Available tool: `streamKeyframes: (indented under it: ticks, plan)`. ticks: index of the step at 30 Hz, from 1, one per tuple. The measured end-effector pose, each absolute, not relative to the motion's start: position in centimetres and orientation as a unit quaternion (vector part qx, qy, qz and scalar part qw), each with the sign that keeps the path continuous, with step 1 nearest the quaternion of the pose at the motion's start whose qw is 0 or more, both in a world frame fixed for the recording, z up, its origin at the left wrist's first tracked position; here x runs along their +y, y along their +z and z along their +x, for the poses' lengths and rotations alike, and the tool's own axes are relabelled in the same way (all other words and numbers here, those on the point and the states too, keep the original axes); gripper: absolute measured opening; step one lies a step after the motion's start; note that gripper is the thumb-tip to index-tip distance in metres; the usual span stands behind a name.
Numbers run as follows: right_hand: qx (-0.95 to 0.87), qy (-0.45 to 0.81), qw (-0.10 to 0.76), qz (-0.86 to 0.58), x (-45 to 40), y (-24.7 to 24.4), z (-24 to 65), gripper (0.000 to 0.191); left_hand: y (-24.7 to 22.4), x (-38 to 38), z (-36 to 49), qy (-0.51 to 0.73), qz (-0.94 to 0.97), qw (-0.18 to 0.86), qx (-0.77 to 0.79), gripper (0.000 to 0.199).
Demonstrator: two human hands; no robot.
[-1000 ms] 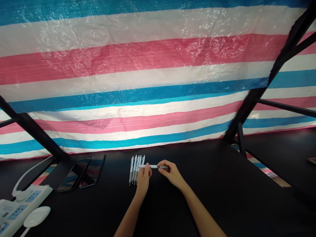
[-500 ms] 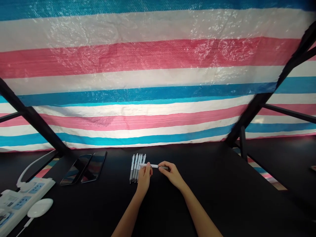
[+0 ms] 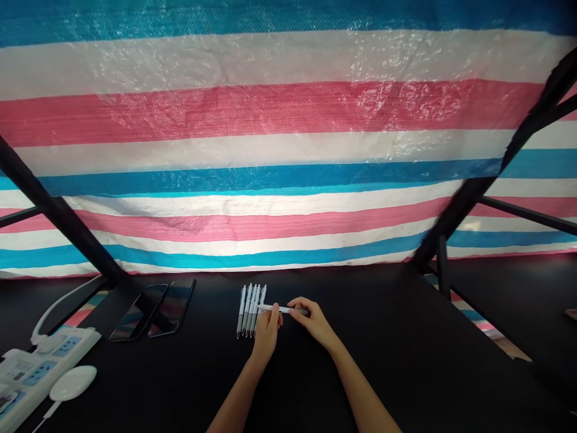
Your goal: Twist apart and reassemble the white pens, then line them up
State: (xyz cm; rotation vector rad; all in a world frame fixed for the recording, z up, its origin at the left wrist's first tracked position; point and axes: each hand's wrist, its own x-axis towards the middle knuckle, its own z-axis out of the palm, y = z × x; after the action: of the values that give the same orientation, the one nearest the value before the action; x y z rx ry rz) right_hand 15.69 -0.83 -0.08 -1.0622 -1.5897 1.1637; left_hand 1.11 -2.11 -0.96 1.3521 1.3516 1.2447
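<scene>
Between my two hands a white pen [image 3: 283, 310] with a grey grip lies nearly level, just above the black table. My left hand [image 3: 267, 328] pinches its white end between thumb and fingers. The grey end is held in the fingertips of my right hand [image 3: 311, 316], which partly cover it. Several matching pens [image 3: 247, 308] lie side by side in a row just left of my left hand, their grey grips toward me. My left hand hides part of the rightmost one.
Two dark phones [image 3: 139, 313] lie on the black table [image 3: 383, 325] to the left. Nearer me are a white power strip [image 3: 58, 355] and a white round-headed corded device [image 3: 73, 383]. A striped plastic sheet [image 3: 270, 228] hangs behind, between slanted black bars [image 3: 451, 219].
My left hand has shifted slightly right along the pen, and the halves of the pen look closer together. The view has tilted up a little.
</scene>
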Motion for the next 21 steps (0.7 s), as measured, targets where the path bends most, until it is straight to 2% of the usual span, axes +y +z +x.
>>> streamKeyframes:
  ticks: [5,11,14,17,21]
  plan:
    - [-0.646,0.486,0.430,-0.403,-1.1,0.1,15.5,0.028,-1.0,-1.9,0.9,0.511,0.510,0.434,0.539,0.057]
    - [-0.652,0.502,0.391,-0.412,-0.9,-0.7,15.4,0.040,-1.3,-1.8,0.9,0.525,0.479,0.471,0.522,0.060]
    - [-0.655,0.486,0.398,-0.420,-0.8,-1.1,15.2,0.047,-1.3,-1.9,1.0,0.530,0.476,0.473,0.518,0.061]
    - [-0.641,0.477,0.428,-0.423,-0.8,-1.1,15.1,0.037,-1.2,-2.0,0.9,0.534,0.474,0.474,0.515,0.061]
    - [-0.630,0.487,0.450,-0.405,-1.0,-0.6,15.1,0.035,-1.0,-2.1,0.9,0.540,0.476,0.465,0.516,0.061]
